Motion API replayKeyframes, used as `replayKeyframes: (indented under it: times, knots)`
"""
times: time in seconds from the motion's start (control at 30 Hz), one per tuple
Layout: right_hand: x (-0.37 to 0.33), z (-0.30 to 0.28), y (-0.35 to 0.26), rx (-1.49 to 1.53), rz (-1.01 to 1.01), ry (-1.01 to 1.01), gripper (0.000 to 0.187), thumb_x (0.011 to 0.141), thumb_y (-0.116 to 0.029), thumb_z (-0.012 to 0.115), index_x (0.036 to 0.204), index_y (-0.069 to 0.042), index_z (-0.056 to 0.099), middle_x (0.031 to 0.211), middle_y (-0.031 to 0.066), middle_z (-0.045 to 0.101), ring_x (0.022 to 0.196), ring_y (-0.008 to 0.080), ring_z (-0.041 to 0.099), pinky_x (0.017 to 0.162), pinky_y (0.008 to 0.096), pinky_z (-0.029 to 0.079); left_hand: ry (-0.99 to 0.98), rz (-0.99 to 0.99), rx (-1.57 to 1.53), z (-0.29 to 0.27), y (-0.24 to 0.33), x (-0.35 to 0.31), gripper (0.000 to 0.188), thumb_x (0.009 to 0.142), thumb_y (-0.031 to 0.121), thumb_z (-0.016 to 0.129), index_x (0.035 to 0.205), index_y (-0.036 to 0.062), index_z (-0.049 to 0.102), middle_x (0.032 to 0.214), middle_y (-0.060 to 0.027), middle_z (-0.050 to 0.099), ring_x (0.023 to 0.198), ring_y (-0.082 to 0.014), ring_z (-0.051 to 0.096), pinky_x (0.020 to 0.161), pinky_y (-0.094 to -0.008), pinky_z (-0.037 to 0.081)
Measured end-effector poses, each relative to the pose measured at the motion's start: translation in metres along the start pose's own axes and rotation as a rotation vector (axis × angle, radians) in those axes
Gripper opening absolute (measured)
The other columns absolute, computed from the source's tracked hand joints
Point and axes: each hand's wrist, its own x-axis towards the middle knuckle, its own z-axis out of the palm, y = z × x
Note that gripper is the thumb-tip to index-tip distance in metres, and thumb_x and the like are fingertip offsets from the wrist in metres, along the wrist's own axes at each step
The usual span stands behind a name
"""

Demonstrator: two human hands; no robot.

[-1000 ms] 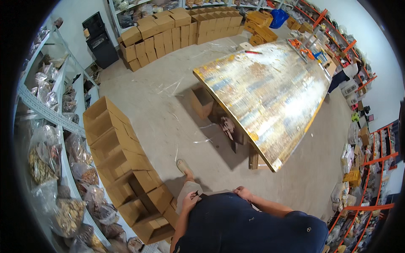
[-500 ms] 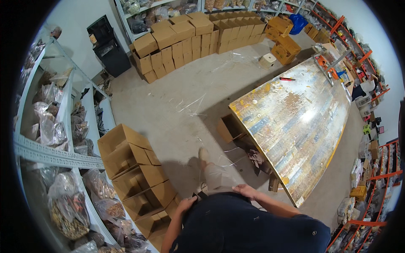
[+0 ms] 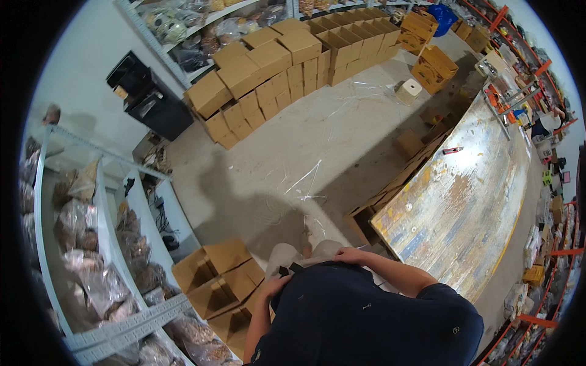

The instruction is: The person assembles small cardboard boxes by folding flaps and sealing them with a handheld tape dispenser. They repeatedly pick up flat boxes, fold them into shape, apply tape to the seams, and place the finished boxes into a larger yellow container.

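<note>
My left hand [image 3: 278, 285] is at my waist, fingers curled around a black strap [image 3: 295, 268] whose flat ends stick out past the fingertips. On the other side of the waist, my right hand [image 3: 352, 255] is closed against the light trousers [image 3: 320, 251] at the edge of my dark shirt [image 3: 360, 311]. Whatever its fingers pinch is too small to make out. Open cardboard boxes [image 3: 227, 287] stand in a row close to my left hand. To my right is a worn, paint-stained worktable [image 3: 452, 213] with a red cutter [image 3: 452, 150] lying on it.
Stacked cardboard boxes [image 3: 262, 73] line the far side. Beside them stands a black cabinet [image 3: 160, 107]. Shelves [image 3: 122, 244] with bagged goods run along the left. A small stool [image 3: 409, 91] and yellow-brown cartons [image 3: 434, 69] are farther off. Plastic strips [image 3: 305, 183] lie on the floor.
I have stepped ahead; the near boxes and table have slid lower in view, and the far boxes look closer. Both hands stay at my waist.
</note>
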Motion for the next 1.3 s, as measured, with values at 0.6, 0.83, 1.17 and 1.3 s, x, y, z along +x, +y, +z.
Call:
replayKeyframes:
  times: [0.6,0.83,1.17,1.3]
  knots:
    - [0.066,-0.305,-0.102,0.770,0.163,0.578,0.017,0.082,-0.017,0.066,0.088,-0.001,0.070,0.076,0.0049,0.069,0.070,0.0127,0.063,0.062,0.0287,0.051,0.410,0.238,0.443,-0.328,0.495,0.233,0.025,0.092,0.023,0.064,0.101,-0.0002,0.068,0.084,-0.0042,0.065,0.075,-0.0097,0.058,0.068,-0.0255,0.047]
    - [0.044,-0.396,-0.172,0.887,0.106,0.594,0.030,0.077,-0.011,0.071,0.104,0.001,0.074,0.091,0.0118,0.075,0.084,0.0193,0.071,0.079,0.0308,0.056,-0.114,0.689,0.540,-0.200,0.809,0.315,0.026,0.090,0.020,0.068,0.106,-0.0012,0.067,0.087,-0.0064,0.069,0.082,-0.0129,0.062,0.078,-0.0291,0.050]
    - [0.050,-0.680,-0.123,0.617,0.095,0.736,0.033,0.077,-0.007,0.068,0.108,0.002,0.071,0.101,0.0196,0.073,0.095,0.0318,0.072,0.087,0.0376,0.057,-0.916,0.591,1.172,0.049,1.059,0.383,0.032,0.090,0.030,0.068,0.109,0.0035,0.072,0.106,-0.0139,0.073,0.098,-0.0255,0.068,0.085,-0.0337,0.052]
    - [0.056,-0.768,-0.097,0.926,0.041,0.737,0.048,0.079,-0.016,0.070,0.122,0.004,0.064,0.112,0.0168,0.071,0.106,0.0283,0.067,0.095,0.0359,0.051,-1.115,0.767,1.439,0.156,1.127,0.416,0.046,0.083,0.042,0.066,0.110,0.0063,0.074,0.110,-0.0172,0.071,0.106,-0.0327,0.066,0.091,-0.0408,0.051]
